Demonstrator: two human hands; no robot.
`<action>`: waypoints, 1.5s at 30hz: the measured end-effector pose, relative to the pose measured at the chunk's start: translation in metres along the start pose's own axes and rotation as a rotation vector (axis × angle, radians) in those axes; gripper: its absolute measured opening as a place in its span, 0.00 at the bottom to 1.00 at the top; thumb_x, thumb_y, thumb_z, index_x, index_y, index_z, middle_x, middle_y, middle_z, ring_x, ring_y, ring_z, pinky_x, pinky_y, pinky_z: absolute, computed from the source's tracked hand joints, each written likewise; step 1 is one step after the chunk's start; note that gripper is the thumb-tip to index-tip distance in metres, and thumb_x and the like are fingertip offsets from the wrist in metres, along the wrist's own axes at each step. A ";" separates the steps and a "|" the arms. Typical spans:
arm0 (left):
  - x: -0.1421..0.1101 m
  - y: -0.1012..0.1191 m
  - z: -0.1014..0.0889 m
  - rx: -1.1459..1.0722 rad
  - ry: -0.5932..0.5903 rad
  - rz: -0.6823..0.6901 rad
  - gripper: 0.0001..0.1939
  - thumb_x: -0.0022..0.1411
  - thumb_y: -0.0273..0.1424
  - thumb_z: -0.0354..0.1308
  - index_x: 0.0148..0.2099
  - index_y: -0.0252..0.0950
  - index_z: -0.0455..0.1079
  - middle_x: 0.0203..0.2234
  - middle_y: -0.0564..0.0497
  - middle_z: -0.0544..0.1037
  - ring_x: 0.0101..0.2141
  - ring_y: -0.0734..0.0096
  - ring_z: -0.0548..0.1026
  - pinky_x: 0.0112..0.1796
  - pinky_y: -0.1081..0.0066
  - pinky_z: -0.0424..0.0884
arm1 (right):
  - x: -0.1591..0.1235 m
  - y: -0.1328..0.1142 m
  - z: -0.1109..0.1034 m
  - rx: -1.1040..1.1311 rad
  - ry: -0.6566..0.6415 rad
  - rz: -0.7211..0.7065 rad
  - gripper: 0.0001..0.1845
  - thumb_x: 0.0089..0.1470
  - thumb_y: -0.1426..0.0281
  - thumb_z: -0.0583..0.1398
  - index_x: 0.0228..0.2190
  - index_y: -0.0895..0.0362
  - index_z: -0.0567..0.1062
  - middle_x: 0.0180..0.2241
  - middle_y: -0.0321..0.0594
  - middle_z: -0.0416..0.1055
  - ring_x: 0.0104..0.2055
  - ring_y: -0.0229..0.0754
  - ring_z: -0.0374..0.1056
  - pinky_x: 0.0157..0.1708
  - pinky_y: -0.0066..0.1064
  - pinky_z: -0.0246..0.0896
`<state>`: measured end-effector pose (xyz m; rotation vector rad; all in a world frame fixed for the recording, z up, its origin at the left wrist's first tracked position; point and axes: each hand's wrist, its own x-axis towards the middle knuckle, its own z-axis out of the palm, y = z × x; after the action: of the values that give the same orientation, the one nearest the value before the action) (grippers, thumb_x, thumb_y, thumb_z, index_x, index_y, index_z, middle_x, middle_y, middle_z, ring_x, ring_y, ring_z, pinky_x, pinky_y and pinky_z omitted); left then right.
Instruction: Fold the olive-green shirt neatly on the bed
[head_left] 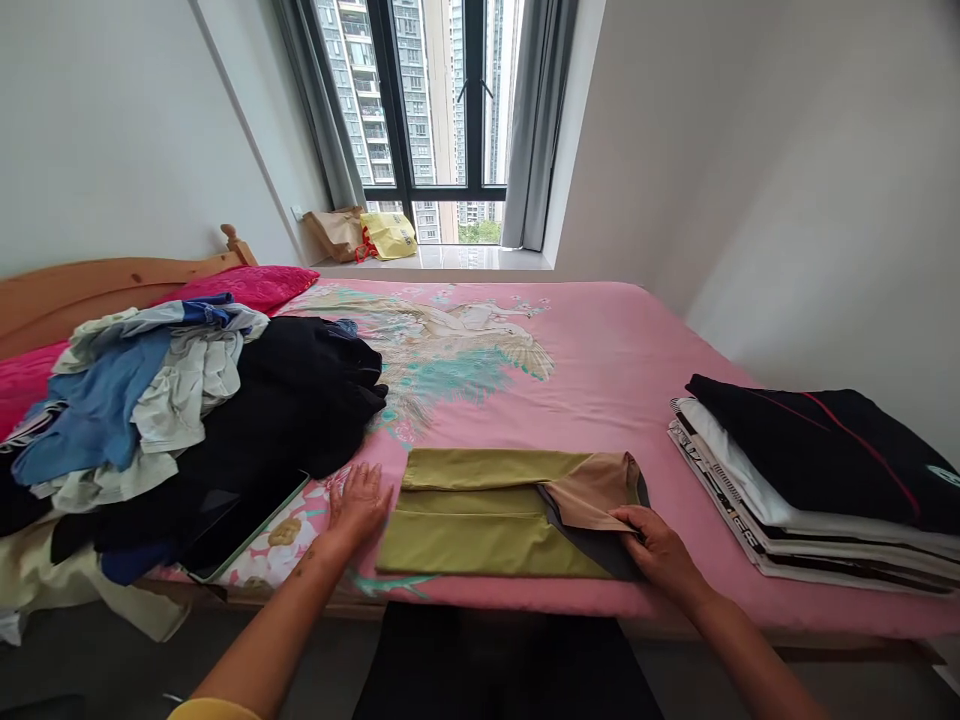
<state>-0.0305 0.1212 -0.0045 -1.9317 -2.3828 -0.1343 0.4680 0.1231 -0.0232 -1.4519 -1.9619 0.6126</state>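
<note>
An olive-green garment [480, 530] with tan and dark grey parts lies folded into a long rectangle near the bed's front edge. At its right end my right hand [652, 550] pinches the tan and grey fabric between thumb and fingers. My left hand [360, 505] rests flat on the pink bedsheet [600, 350], fingers stretched out, just left of the garment's left end. Whether its fingertips touch the garment I cannot tell.
A loose heap of clothes [292, 390] covers the bed's left side, with a dark flat tablet-like device [247, 530] at its front. Folded clothes [817, 470] stand stacked on the right. Bags [390, 235] sit on the windowsill.
</note>
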 end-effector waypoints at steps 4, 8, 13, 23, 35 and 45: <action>-0.015 0.001 -0.002 -0.120 0.122 0.165 0.23 0.61 0.34 0.46 0.58 0.37 0.61 0.58 0.41 0.62 0.60 0.57 0.56 0.57 0.53 0.52 | -0.003 -0.001 0.005 -0.049 0.021 -0.047 0.17 0.48 0.72 0.53 0.41 0.51 0.72 0.44 0.40 0.70 0.52 0.47 0.62 0.55 0.45 0.55; -0.028 0.027 0.000 -0.183 0.036 0.357 0.24 0.62 0.37 0.47 0.60 0.41 0.58 0.61 0.44 0.58 0.62 0.57 0.51 0.58 0.49 0.46 | -0.006 -0.004 0.007 -0.131 0.006 -0.121 0.20 0.46 0.75 0.52 0.42 0.52 0.72 0.46 0.41 0.69 0.52 0.46 0.61 0.56 0.44 0.54; -0.034 0.036 0.001 -0.232 0.014 0.374 0.22 0.61 0.37 0.49 0.57 0.40 0.62 0.59 0.42 0.60 0.60 0.56 0.55 0.57 0.48 0.49 | -0.010 -0.038 -0.001 -0.265 0.079 -0.218 0.20 0.46 0.74 0.53 0.43 0.52 0.71 0.49 0.40 0.67 0.55 0.49 0.58 0.56 0.47 0.51; -0.033 0.017 -0.010 -0.211 0.042 0.432 0.11 0.60 0.33 0.48 0.42 0.40 0.71 0.50 0.44 0.69 0.56 0.56 0.61 0.55 0.53 0.55 | 0.034 -0.110 0.042 -0.491 -0.140 -0.235 0.12 0.54 0.74 0.52 0.34 0.51 0.75 0.37 0.41 0.69 0.44 0.45 0.60 0.46 0.38 0.52; -0.023 0.015 -0.016 -0.308 -0.062 0.439 0.07 0.51 0.26 0.51 0.34 0.39 0.68 0.37 0.48 0.70 0.41 0.63 0.67 0.44 0.64 0.63 | 0.077 -0.128 0.038 -0.918 -0.488 -0.230 0.13 0.54 0.75 0.51 0.35 0.56 0.75 0.39 0.49 0.67 0.45 0.50 0.58 0.41 0.38 0.48; -0.017 0.013 -0.019 -0.369 -0.128 0.388 0.04 0.51 0.24 0.51 0.30 0.37 0.65 0.33 0.50 0.69 0.37 0.67 0.68 0.41 0.67 0.64 | 0.074 -0.117 0.043 -0.856 -0.408 -0.215 0.13 0.54 0.76 0.51 0.35 0.56 0.75 0.40 0.48 0.67 0.44 0.49 0.58 0.40 0.37 0.46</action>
<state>-0.0137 0.1050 0.0124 -2.6008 -2.1149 -0.4664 0.3433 0.1603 0.0410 -1.6171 -2.8675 -0.0809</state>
